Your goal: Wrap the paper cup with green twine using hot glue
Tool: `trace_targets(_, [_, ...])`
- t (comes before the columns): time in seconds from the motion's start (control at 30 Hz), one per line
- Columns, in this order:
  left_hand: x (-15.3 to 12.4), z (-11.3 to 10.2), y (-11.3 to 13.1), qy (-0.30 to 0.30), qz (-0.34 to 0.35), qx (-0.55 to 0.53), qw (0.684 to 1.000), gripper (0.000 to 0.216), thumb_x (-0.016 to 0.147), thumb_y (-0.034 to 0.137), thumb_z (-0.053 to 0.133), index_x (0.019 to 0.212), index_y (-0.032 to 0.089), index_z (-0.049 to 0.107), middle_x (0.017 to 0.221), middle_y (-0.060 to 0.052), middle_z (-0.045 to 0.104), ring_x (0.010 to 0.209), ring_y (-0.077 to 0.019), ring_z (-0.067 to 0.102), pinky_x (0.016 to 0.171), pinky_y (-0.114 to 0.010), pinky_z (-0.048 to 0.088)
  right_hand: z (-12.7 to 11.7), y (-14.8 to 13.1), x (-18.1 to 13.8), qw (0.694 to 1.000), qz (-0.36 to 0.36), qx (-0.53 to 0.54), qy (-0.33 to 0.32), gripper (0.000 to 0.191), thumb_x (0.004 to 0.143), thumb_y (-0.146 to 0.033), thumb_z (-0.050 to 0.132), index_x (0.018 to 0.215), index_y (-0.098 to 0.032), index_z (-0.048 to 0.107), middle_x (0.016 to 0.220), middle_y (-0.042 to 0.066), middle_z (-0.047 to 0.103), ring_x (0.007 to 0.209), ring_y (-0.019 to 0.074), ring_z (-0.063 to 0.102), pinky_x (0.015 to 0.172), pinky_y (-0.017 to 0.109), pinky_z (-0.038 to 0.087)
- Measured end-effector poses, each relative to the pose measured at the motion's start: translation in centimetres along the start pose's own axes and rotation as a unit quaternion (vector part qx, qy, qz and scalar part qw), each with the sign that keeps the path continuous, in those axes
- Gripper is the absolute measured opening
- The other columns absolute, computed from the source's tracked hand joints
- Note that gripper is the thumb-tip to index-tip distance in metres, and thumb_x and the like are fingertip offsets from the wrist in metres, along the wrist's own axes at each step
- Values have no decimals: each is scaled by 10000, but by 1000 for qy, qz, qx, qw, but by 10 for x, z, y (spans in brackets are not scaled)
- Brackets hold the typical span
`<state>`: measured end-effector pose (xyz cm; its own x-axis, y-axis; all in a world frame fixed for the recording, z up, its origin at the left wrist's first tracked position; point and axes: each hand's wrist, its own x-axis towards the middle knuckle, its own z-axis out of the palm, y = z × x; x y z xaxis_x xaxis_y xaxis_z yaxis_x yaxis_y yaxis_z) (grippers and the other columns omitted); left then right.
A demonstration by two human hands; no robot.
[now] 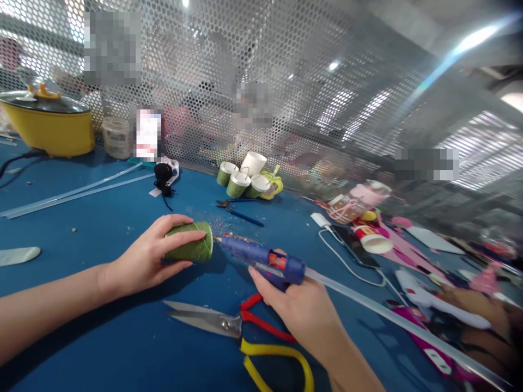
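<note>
My left hand (151, 250) is wrapped round a small green cup (191, 247) with a white rim, tipped on its side above the table. My right hand (298, 302) grips a blue hot glue gun (261, 256), its nozzle at the cup's rim; whether they touch I cannot tell. A long clear glue stick (368, 305) runs out of the gun's back to the lower right. Below both hands lie scissors (223, 321) with one red and one yellow handle, blades slightly parted.
Behind are several small green cups (238, 184), blue-handled pliers (241, 211) and a black yarn ball (163, 173). A yellow pot (53, 128) stands back left, with glue sticks (77, 190) before it. At right lie a phone (353, 246), a cable and a paper cup (372, 239).
</note>
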<state>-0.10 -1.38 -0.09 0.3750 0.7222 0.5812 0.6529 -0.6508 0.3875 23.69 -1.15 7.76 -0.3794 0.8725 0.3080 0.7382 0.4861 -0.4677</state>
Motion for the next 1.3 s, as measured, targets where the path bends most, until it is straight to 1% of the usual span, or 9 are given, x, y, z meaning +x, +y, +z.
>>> trace_targets(0.17, [0,1,-1,5,14,16,1000,390,833,217,506,1216,233,432,1211,-107,394,1089,-244,434,904,-412,427,-2,-2,-2,1000,3,18,11,141,735,-247,497,680,-202,618,566,24,642,488,158,613,519,246,521])
trace_targets(0.4, [-1,1,-1,5,25,23,999,384,836,203,506,1213,233,440,1212,-107,389,1081,-239,433,899,-411,429,-1,0,-2,999,-30,-30,23,159,745,-262,491,689,-208,630,483,5,585,560,185,634,584,279,530])
trace_targets(0.6, [-1,0,0,9,46,40,998,370,837,182,506,1199,243,462,1212,-111,400,1066,-243,438,879,-421,439,1,5,-2,997,-39,-56,22,195,760,-283,481,710,-195,648,455,8,568,585,194,640,591,287,528])
trace_targets(0.77, [0,-1,1,2,45,47,998,361,831,179,512,1185,242,478,1208,-113,410,1061,-247,438,880,-416,437,0,6,-2,994,-60,-90,1,231,779,-286,453,736,-204,665,442,15,557,666,223,653,643,325,527])
trace_targets(0.97, [0,-1,0,-1,25,29,999,383,833,183,506,1208,237,452,1217,-110,390,1078,-244,431,902,-416,424,0,6,-3,993,-58,-101,-10,237,788,-290,441,756,-215,664,440,20,559,698,237,654,634,329,522])
trace_targets(1.03, [0,0,0,0,18,24,1000,382,831,188,509,1206,231,455,1217,-110,390,1082,-244,431,908,-411,421,0,7,-4,994,-62,-94,-18,230,782,-295,446,763,-219,662,426,13,550,692,235,654,623,320,520])
trace_targets(1.13, [0,0,0,3,13,18,1000,377,828,200,513,1201,228,462,1214,-108,398,1085,-245,434,908,-407,423,-1,4,-4,995,-55,-78,-23,234,789,-289,432,757,-218,652,435,7,557,630,214,648,599,303,518])
trace_targets(1.2, [0,0,0,5,9,13,1000,378,830,206,509,1203,233,457,1212,-104,402,1086,-242,435,909,-405,423,-2,1,-3,996,-44,-70,-21,228,791,-278,431,741,-217,644,463,11,574,605,204,644,598,300,519])
trace_targets(1.3, [0,0,0,5,0,3,1000,388,832,221,507,1213,243,442,1204,-100,408,1087,-239,436,912,-407,419,-2,-1,-2,997,-43,-59,-11,198,776,-273,458,716,-223,640,480,13,579,620,208,645,605,301,518])
